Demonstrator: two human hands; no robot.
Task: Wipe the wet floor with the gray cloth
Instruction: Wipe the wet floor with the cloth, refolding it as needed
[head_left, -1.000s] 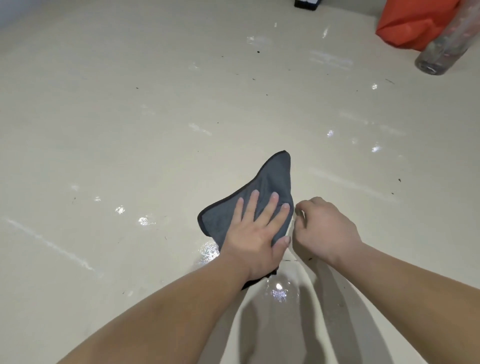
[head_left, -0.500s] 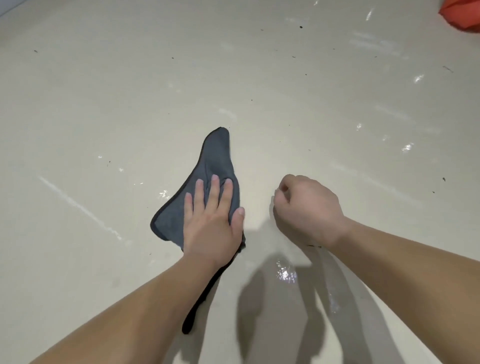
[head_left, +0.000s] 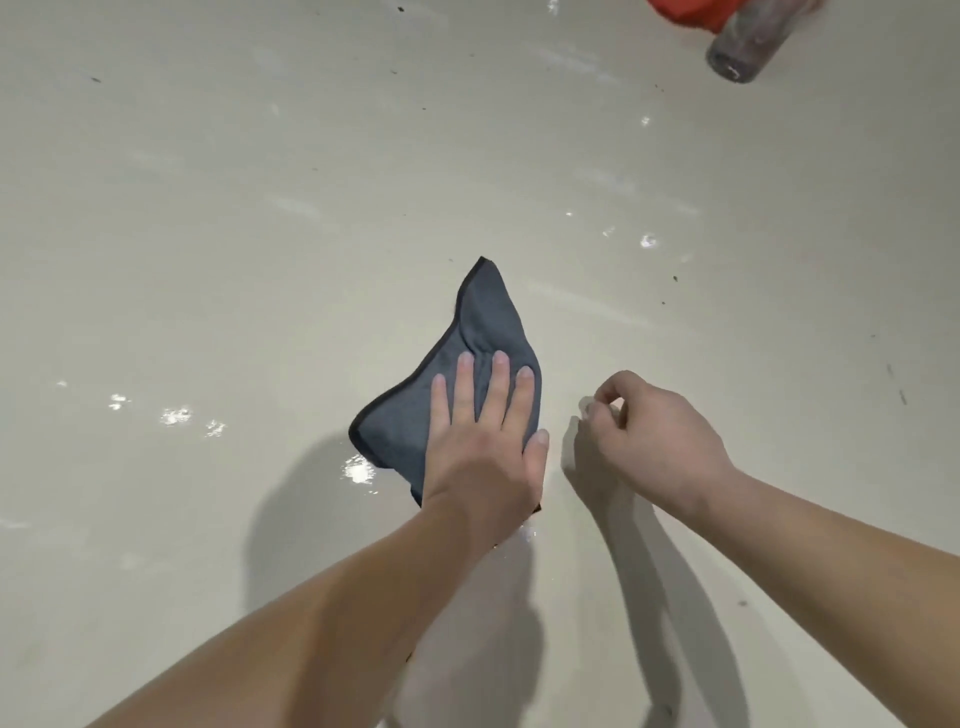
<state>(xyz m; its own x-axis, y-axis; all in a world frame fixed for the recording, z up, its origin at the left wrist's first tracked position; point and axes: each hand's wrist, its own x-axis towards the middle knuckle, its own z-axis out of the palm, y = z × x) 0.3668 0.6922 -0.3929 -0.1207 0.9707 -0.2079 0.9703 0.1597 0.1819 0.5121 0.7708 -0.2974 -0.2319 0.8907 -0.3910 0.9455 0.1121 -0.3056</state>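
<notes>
A gray cloth (head_left: 483, 332) with a dark hem lies crumpled on the pale, glossy floor (head_left: 260, 234), one corner pointing away from me. My left hand (head_left: 483, 447) presses flat on its near half, fingers spread, palm down. To the right of the cloth my right hand (head_left: 654, 436) is loosely curled with nothing in it, close to the floor and apart from the cloth. Water glints beside the cloth's near left edge (head_left: 358, 470), and below my left wrist. Part of the cloth is hidden under my hand.
More wet patches (head_left: 176, 415) shine at the left, and small droplets (head_left: 647, 241) at the far right. A clear plastic bottle (head_left: 743, 47) lies at the top right, next to an orange object (head_left: 685, 10) cut off by the frame. Dark specks dot the floor.
My left hand first slid the cloth to the left, then back to the right, close to my right hand. The right hand's fingers have loosened slightly. The bottle is back in view.
</notes>
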